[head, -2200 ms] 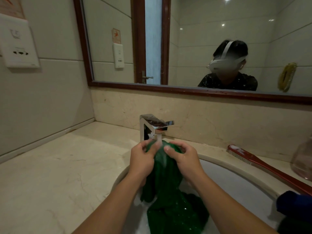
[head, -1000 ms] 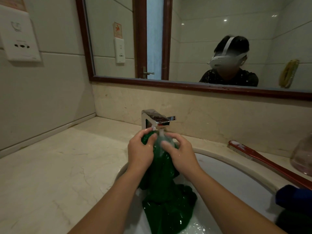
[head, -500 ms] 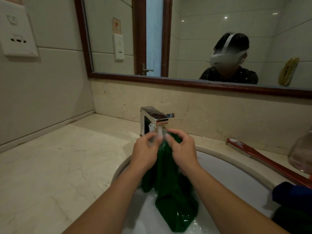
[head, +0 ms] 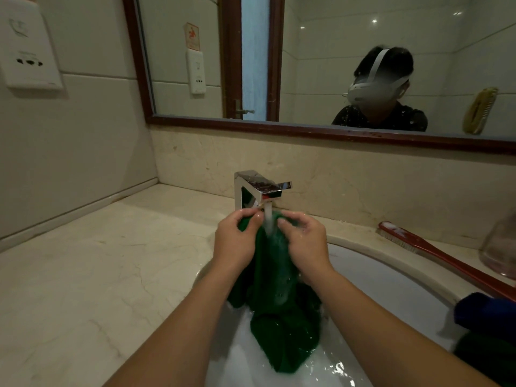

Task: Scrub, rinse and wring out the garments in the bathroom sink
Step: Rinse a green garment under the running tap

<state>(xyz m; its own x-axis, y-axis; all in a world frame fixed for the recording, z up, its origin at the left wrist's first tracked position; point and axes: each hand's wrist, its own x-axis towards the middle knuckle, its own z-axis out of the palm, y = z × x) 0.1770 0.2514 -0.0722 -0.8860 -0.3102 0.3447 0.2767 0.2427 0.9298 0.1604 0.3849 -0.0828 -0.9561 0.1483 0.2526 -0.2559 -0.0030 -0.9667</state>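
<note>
At the right edge a clear glass vessel (head: 499, 247) is cut off by the frame, and I cannot tell what it is. Below it a dark blue folded cloth (head: 485, 311) and a darker heap (head: 487, 358) also run out of view. My forearms cover part of the round white sink basin (head: 396, 283), and most of my fingertips are buried in fabric. The basin holds shallow, foamy water and the lower folds of the wet dark green cloth garment (head: 279, 325), which hangs from my grip down into it. A thin stream of water (head: 268, 223) falls from the square chrome faucet (head: 258, 188) onto the top of the garment, between my hands. My left hand (head: 234, 243) curls its fingers round the garment's upper left edge. My right hand (head: 307, 245), wet, grips the upper right edge with bent fingers. Both hands sit close together just under the spout. A long red-handled scrubbing brush (head: 435, 254) lies on the pale marble counter (head: 97, 261) to the right of the basin.
</note>
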